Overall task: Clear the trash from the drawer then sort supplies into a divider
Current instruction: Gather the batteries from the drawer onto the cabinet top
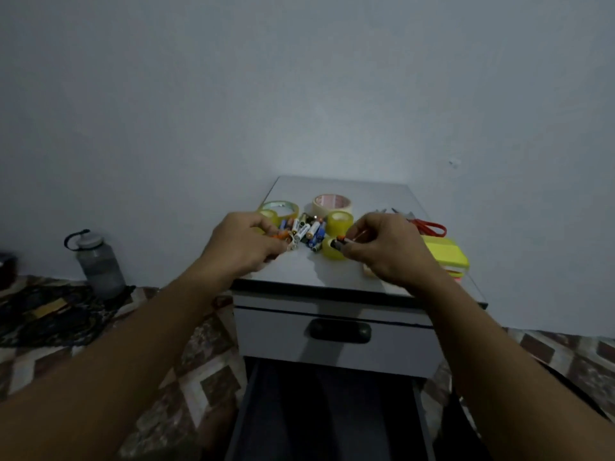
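The batteries (307, 231), small white, blue, orange and black cylinders, lie heaped mid-desk (299, 271) among yellow tape rolls (339, 221). The left hand (244, 244) curls round a few batteries at the heap's left edge. The right hand (382, 247) pinches one black-and-orange battery (340, 242).

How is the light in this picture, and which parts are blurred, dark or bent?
Head view: dim, bluish light; the batteries look soft, their labels unreadable; the open drawer is almost black inside; the wide lens stretches both forearms toward the bottom corners.
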### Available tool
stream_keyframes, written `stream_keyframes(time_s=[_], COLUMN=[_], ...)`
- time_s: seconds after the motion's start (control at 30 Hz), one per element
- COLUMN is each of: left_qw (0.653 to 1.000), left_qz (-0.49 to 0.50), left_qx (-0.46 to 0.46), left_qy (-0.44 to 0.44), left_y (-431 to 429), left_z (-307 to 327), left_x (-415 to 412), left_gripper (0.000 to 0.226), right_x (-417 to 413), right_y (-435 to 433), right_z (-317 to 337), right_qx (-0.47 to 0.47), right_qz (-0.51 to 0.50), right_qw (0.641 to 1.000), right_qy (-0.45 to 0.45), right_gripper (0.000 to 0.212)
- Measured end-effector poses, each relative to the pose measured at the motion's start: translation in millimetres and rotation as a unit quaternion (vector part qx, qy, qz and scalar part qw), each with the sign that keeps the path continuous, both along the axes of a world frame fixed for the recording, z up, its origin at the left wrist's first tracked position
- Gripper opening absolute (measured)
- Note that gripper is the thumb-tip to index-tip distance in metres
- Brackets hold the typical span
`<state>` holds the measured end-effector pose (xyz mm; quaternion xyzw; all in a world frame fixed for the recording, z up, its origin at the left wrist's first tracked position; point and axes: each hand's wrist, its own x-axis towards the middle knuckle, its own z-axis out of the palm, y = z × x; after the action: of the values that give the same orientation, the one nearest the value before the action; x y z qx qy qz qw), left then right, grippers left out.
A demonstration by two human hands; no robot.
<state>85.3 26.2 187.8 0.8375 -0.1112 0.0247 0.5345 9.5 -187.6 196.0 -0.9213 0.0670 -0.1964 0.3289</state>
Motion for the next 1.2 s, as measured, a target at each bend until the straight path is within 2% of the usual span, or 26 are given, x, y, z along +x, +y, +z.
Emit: stream_keyframes(time_s=[0.17,0.3,0.5,0.6,0.73,1.2], left_qw=[0.997,0.988,0.965,0.950,0.942,0.950], left_qz=[0.023,0.028,0.022,0.008,0.000,-0.011], left_qx=[0.071,0.145,0.250,0.298,0.316,0.288], left_qy=[-0.024,-0.040,-0.081,-0.094,-0.111,-0.122], left_y=[-30,-51,-67,-71,-68,-60], left_z=[14,15,7,5,3,7], left_x=[60,90,114,119,118,111], left_gripper=[0.018,0.014,0.016,0.010,0.008,0.018], right_x=[73,122,160,166,169,160], right_y=[-13,-18,-17,-15,-14,-13], right_z=[18,19,11,2,-10,-13], right_qx=[-0.003,-0.040,-0.083,-0.101,-0.098,-0.088], right_qz=[-0.006,0.002,-0.007,-0.008,-0.004,-0.002], right_qw=[1.000,0.999,0.996,0.995,0.995,0.996], right_qy=[0.017,0.037,0.021,0.008,-0.011,-0.017], right_gripper=[0.016,0.018,0.012,0.010,0.013,0.012])
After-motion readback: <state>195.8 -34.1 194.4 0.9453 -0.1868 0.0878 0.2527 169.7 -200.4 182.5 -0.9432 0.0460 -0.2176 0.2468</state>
